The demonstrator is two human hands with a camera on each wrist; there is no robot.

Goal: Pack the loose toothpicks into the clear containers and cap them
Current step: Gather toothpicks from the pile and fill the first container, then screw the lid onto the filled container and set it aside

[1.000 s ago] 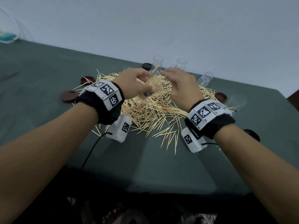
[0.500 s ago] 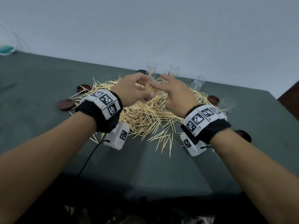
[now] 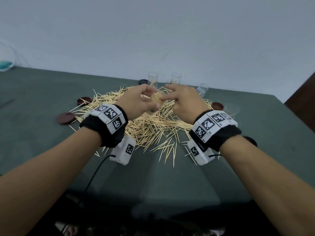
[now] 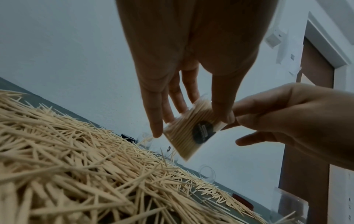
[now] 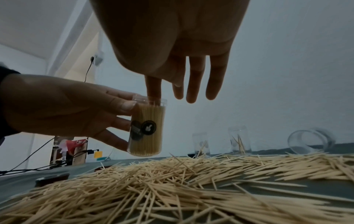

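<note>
Currently left hand [image 3: 136, 103] grips the clear cylindrical plastic container packed with toothpicks [image 5: 146, 127], thumb and fingers round its wall, held off the bench above the loose pile of pale wooden toothpicks [image 3: 153, 130] mid-bench. Right hand [image 3: 185, 101] holds nothing, fingers straight, index fingertip [image 5: 153, 92] pressing the stick tips at the open mouth. Probably light, smooth-walled, slippery; hold mid-body, keep upright or it spills. Cap next, likely the dark red round cap [image 3: 66, 118] toward the left edge.
</note>
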